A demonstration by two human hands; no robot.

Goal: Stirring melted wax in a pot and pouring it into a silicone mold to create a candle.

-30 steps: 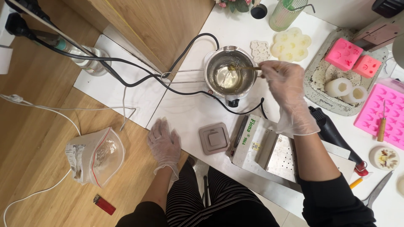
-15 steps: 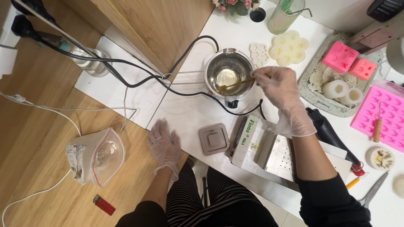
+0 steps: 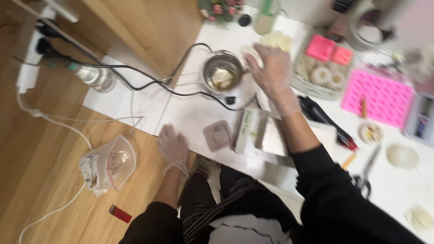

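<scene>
The head view looks down on a white table (image 3: 199,117) that stands over a wooden floor (image 3: 40,149). The right hand (image 3: 272,72), in a thin clear glove, hovers just right of a small metal pot (image 3: 221,72), its fingers loosely spread and curled; the blur hides whether it pinches anything. The pot sits toward the far middle of the table, holding a pale yellowish mass, with black cables (image 3: 135,74) trailing off to its left. The left hand (image 3: 172,145), also gloved, lies flat with fingers spread at the near edge of the table, holding nothing. Between the two hands lie a small square grey dish (image 3: 219,134) and a white box (image 3: 247,131). To the right lie pink moulds (image 3: 379,97), and nearer, scissors (image 3: 366,174). On the floor at left sit a clear bag (image 3: 108,163) and a red lighter (image 3: 120,213).
</scene>
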